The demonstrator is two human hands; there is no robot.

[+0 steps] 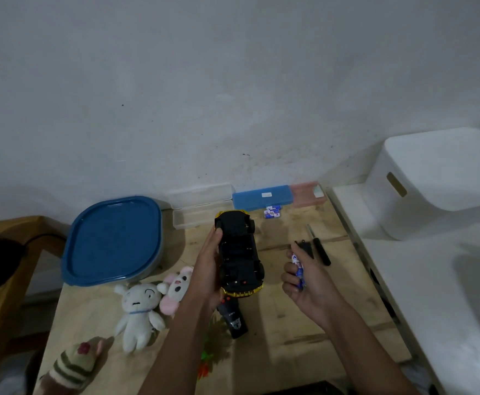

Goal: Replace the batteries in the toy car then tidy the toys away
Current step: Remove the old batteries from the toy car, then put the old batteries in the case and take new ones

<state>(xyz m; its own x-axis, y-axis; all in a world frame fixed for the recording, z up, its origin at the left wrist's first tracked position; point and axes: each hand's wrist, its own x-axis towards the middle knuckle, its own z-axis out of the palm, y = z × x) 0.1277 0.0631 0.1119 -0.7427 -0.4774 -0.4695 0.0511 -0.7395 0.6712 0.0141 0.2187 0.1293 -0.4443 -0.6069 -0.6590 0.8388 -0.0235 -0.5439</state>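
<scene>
Head view, near to far.

Forearms: yours, entering from the bottom edge, crossing over the front of the tabletop (275, 323).

Left hand (204, 266): grip wrapped along the side of the toy car (240, 252), which you hold belly-up above the tabletop, black underside to the camera, yellow trim at the near end. Whether the battery bay is open, you cannot tell from here.

Right hand (304, 283): grip curled shut around a bundle of blue-and-white batteries (298, 266), clear of the car.

Risks: several cells in one fist may slip or roll when you free one; old and new could get mixed with the spare batteries (273, 211) lying near the wall; polarity is easy to reverse with the bay this dim; the car, held from one side only, may tip.

Loose parts: small black cover piece (305, 248) and screwdriver (318, 246) just beside your right hand, easy to knock.

Underfoot: black remote control (234, 320) below your left wrist.

Toys to tidy: white plush (137, 312), pink plush (176, 286), striped plush (73, 363).

Storage: blue-lidded container (113, 240) at left, lid on; clear case (198, 206), blue case (261, 201), pink case (307, 193) along the wall; white bin (443, 181) at right.
</scene>
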